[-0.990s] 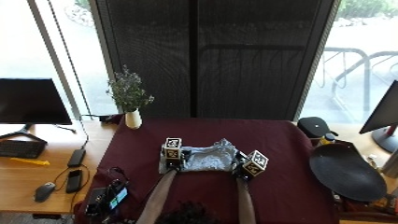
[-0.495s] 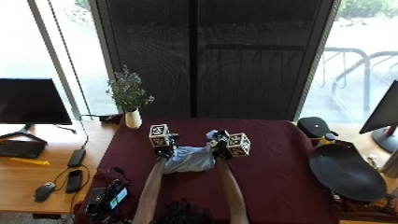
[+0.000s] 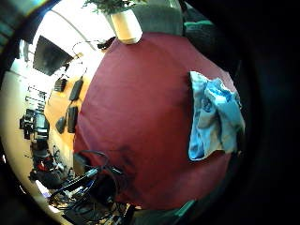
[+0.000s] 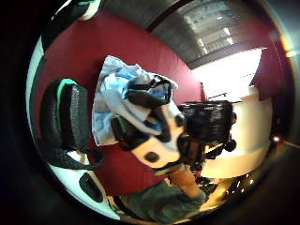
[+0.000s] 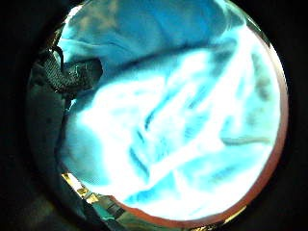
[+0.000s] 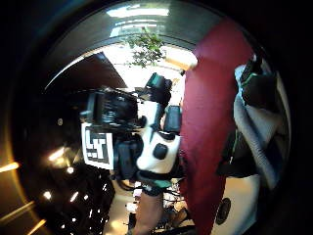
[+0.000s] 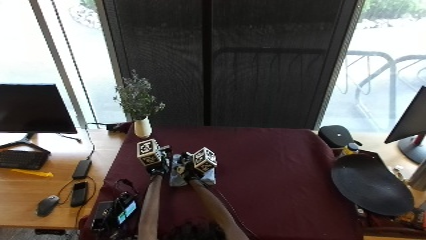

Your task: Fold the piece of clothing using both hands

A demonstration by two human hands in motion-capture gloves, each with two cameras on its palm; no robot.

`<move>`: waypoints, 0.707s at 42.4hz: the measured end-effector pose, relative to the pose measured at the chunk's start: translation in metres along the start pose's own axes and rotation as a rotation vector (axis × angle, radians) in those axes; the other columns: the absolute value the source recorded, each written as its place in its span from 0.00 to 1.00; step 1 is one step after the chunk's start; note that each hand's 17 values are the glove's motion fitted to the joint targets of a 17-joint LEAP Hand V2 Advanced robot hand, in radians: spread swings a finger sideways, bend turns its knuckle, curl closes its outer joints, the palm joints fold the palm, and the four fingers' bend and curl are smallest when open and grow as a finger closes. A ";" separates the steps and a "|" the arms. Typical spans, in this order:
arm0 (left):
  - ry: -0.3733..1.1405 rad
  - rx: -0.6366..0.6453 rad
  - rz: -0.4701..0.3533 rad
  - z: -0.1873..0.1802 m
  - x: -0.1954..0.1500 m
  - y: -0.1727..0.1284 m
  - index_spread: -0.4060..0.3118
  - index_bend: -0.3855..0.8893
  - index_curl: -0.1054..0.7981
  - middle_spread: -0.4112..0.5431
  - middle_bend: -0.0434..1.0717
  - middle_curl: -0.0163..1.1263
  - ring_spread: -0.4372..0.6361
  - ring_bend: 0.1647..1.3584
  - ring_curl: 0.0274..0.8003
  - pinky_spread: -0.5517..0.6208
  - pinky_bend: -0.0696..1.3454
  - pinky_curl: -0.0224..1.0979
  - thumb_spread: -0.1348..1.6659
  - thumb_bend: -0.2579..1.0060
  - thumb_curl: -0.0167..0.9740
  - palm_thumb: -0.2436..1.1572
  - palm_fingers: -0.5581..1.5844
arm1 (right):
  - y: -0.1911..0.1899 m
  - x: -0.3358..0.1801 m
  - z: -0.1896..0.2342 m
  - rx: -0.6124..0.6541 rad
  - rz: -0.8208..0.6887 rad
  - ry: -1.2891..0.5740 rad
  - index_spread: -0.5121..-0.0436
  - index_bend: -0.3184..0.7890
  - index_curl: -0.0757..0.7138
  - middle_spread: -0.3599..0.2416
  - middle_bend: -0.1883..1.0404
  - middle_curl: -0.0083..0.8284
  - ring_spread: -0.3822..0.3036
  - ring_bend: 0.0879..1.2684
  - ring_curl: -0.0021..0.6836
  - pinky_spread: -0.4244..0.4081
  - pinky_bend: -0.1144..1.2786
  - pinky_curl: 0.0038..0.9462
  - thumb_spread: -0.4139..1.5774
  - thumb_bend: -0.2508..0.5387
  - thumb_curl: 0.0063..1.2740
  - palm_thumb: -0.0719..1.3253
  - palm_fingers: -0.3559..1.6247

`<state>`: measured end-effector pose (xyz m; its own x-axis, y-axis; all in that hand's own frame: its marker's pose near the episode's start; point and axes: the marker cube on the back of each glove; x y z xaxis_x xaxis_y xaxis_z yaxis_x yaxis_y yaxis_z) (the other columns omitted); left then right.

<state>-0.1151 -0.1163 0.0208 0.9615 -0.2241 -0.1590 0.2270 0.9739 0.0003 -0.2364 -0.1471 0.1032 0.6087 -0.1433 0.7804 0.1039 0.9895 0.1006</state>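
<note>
No legible text, labels, brands, numbers or signs found in any view.
We checked every surface that shows and could read nothing on any of them; whatever print there may be is too small or too blurred to make out.
</note>
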 end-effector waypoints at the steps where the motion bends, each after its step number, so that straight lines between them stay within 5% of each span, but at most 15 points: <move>1: 0.001 -0.014 -0.013 0.002 -0.003 0.004 0.36 0.40 0.48 0.31 0.24 0.40 0.48 0.31 0.42 0.73 0.32 0.33 0.89 0.25 0.27 0.48 0.45 | 0.003 0.003 0.007 -0.013 0.026 0.024 0.51 0.40 0.49 0.35 0.38 0.57 0.25 0.45 0.66 0.64 0.23 0.32 0.50 0.29 0.49 0.83 0.70; 7: -0.086 0.049 -0.041 0.021 -0.027 0.001 0.37 0.38 0.45 0.30 0.24 0.40 0.47 0.33 0.42 0.73 0.33 0.34 0.90 0.26 0.27 0.49 0.45 | 0.013 0.015 0.035 -0.049 -0.042 0.086 0.51 0.39 0.49 0.36 0.37 0.58 0.27 0.45 0.67 0.64 0.22 0.32 0.49 0.29 0.50 0.83 0.70; 11: -0.041 -0.079 -0.055 0.030 -0.021 0.018 0.38 0.39 0.45 0.30 0.25 0.40 0.46 0.33 0.43 0.73 0.33 0.34 0.91 0.26 0.27 0.51 0.45 | 0.017 0.015 0.033 -0.127 -0.140 0.044 0.51 0.38 0.49 0.37 0.36 0.58 0.27 0.46 0.68 0.64 0.21 0.32 0.50 0.28 0.51 0.82 0.69; 15: -0.043 -0.076 -0.040 0.032 -0.016 0.020 0.38 0.39 0.44 0.30 0.25 0.40 0.46 0.34 0.43 0.73 0.33 0.34 0.92 0.27 0.27 0.51 0.45 | 0.019 0.019 0.014 -0.370 -0.299 -0.017 0.51 0.39 0.48 0.41 0.30 0.56 0.30 0.49 0.69 0.67 0.21 0.33 0.60 0.24 0.47 0.71 0.65; 19: -0.096 0.030 -0.013 0.024 -0.011 0.007 0.38 0.39 0.43 0.30 0.24 0.40 0.46 0.34 0.43 0.73 0.33 0.34 0.93 0.27 0.27 0.52 0.45 | 0.031 0.019 -0.021 -0.685 -0.424 -0.150 0.48 0.45 0.52 0.46 0.27 0.53 0.39 0.33 0.63 0.74 0.25 0.36 0.69 0.25 0.43 0.63 0.53; 22: -0.129 0.098 0.021 0.020 -0.006 -0.005 0.38 0.39 0.43 0.30 0.25 0.41 0.46 0.34 0.42 0.73 0.33 0.35 0.94 0.27 0.27 0.51 0.45 | 0.032 0.027 -0.058 -0.722 -0.334 0.051 0.47 0.48 0.55 0.47 0.29 0.53 0.44 0.21 0.60 0.78 0.27 0.37 0.74 0.26 0.40 0.59 0.49; 30: -0.080 -0.187 0.071 0.013 0.034 0.024 0.39 0.39 0.43 0.30 0.27 0.41 0.45 0.35 0.42 0.73 0.31 0.34 0.94 0.26 0.26 0.49 0.46 | 0.044 0.050 -0.171 -0.644 0.231 0.724 0.43 0.48 0.57 0.52 0.26 0.48 0.55 0.10 0.50 0.83 0.28 0.37 0.83 0.28 0.35 0.51 0.44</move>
<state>-0.0752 -0.1009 0.0283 0.9850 -0.1492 -0.0862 0.1324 0.9755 -0.1756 -0.0671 -0.1138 0.0416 0.9786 -0.1383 0.1526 0.1990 0.8259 -0.5276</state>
